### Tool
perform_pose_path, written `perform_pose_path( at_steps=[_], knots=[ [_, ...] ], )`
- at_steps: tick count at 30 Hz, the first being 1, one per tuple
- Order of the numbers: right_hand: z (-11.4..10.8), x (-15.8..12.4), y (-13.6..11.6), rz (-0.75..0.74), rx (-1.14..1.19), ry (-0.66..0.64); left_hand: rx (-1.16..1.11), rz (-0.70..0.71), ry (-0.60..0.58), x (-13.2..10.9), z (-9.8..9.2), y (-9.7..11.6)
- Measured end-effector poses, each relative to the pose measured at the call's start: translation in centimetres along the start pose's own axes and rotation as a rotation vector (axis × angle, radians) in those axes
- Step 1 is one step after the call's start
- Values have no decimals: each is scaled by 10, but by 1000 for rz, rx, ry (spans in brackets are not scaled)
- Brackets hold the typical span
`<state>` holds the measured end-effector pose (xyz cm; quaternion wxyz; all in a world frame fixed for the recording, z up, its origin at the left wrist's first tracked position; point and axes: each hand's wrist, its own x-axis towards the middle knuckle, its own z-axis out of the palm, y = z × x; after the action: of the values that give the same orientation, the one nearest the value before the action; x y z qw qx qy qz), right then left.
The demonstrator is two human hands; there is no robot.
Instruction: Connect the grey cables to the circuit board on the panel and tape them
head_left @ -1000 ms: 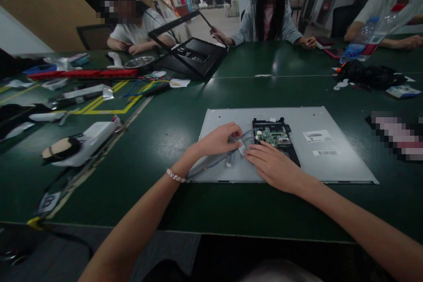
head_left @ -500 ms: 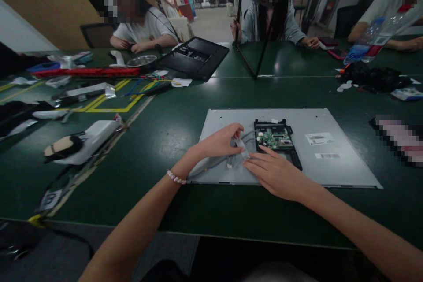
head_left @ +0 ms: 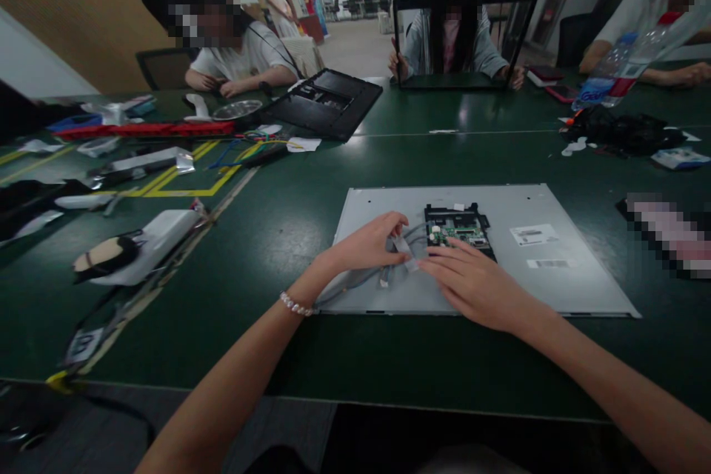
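A grey metal panel (head_left: 555, 207) lies flat on the green table (head_left: 289, 222) in front of me. A small green circuit board (head_left: 458, 231) sits in a black holder near the panel's middle. Grey cables (head_left: 361, 278) run from the board toward the panel's near left edge. My left hand (head_left: 366, 244) pinches a pale ribbon strip (head_left: 401, 246) beside the board, fingers curled. My right hand (head_left: 472, 283) lies flat on the panel just below the board, fingers stretched out and pressing next to the strip.
A white device with a black cap (head_left: 133, 248) lies at the left. Tools, wires and yellow floor-tape marks (head_left: 183, 181) clutter the far left. A black monitor back cover (head_left: 327, 100) rests farther off. A person opposite holds a black frame (head_left: 461, 37) upright. Black items (head_left: 622, 129) sit at right.
The person opposite has swung the black frame from beside the cover to upright in front of them. My right hand has slid slightly up toward the board; my left keeps its pinch.
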<state>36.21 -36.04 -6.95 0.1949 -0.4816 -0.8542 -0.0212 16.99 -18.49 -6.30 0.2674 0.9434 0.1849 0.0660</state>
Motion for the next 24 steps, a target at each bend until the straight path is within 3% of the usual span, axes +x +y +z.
perform_pose_path(
  at_steps=[6,10,14,18,24],
  knots=[
    [-21,-25,64,442,-227,65,1,-26,-15,-1,-3,3],
    [-26,-66,111,805,-337,-57,-2,-22,-24,-1,-4,6],
    [-28,-97,134,1072,-273,-209,3,-26,-26,-1,-5,6],
    [-28,-102,141,1112,-132,-273,4,-26,-35,-1,-4,4],
    [-25,-97,144,979,-83,-349,4,-23,-13,-3,-4,5]
  ],
)
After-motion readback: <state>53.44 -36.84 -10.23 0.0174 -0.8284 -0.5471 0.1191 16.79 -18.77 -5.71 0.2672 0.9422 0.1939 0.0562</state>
